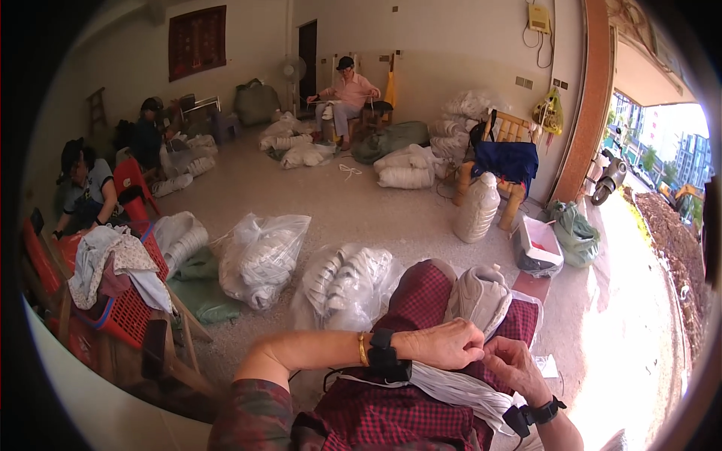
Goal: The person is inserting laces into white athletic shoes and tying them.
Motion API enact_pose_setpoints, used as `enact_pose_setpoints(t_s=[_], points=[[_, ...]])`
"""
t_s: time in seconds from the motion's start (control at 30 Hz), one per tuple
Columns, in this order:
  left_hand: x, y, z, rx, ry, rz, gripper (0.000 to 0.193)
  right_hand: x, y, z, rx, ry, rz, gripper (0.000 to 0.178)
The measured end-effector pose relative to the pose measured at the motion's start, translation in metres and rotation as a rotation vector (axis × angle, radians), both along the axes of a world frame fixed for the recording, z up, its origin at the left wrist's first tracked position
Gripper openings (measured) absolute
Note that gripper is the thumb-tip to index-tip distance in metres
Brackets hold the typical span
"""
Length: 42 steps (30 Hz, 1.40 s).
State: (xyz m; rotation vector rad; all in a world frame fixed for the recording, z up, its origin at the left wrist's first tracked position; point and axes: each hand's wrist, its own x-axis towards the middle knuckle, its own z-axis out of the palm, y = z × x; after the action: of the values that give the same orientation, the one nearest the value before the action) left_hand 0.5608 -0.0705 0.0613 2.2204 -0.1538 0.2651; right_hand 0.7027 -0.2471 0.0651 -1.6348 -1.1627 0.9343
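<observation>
A pale, off-white shoe (pixel 481 295) rests on my lap, on the red-and-black checked cloth over my legs (pixel 421 297). Just in front of it my left hand (pixel 450 344) reaches across from the left, fingers closed in a pinch. Close beside it, my right hand (pixel 517 367) is also pinched, its fingertips almost meeting those of the left. Whatever lies between the fingers is too small to make out. Below both hands a bundle of white shoelaces (pixel 462 392) is spread over my lap. Dark straps circle both wrists.
Clear bags of white shoes (pixel 342 286) and another plastic bag (pixel 263 259) lie on the floor ahead. A red basket with cloths (pixel 135 301) stands left. To the right are a big plastic jug (pixel 477 209), a box (pixel 538 244) and a bamboo chair (pixel 511 131). Several people sit farther back.
</observation>
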Motion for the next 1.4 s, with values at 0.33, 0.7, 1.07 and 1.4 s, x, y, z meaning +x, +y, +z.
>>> enact_pose_setpoints(t_s=[0.33, 0.7, 1.07, 1.4], points=[[0.033, 0.079, -0.033, 0.038, -0.088, 0.417, 0.017, 0.035, 0.045, -0.028, 0.267, -0.363, -0.224, 0.02], [0.055, 0.083, -0.051, -0.019, -0.079, 0.405, 0.022, 0.042, 0.042, -0.044, 0.219, -0.389, -0.277, 0.016], [0.033, 0.05, -0.052, -0.059, -0.07, 0.443, 0.013, 0.029, 0.051, -0.043, 0.24, -0.454, -0.235, 0.012], [0.045, 0.064, -0.063, -0.054, -0.052, 0.41, 0.015, 0.03, 0.053, -0.047, 0.204, -0.436, -0.251, 0.019]])
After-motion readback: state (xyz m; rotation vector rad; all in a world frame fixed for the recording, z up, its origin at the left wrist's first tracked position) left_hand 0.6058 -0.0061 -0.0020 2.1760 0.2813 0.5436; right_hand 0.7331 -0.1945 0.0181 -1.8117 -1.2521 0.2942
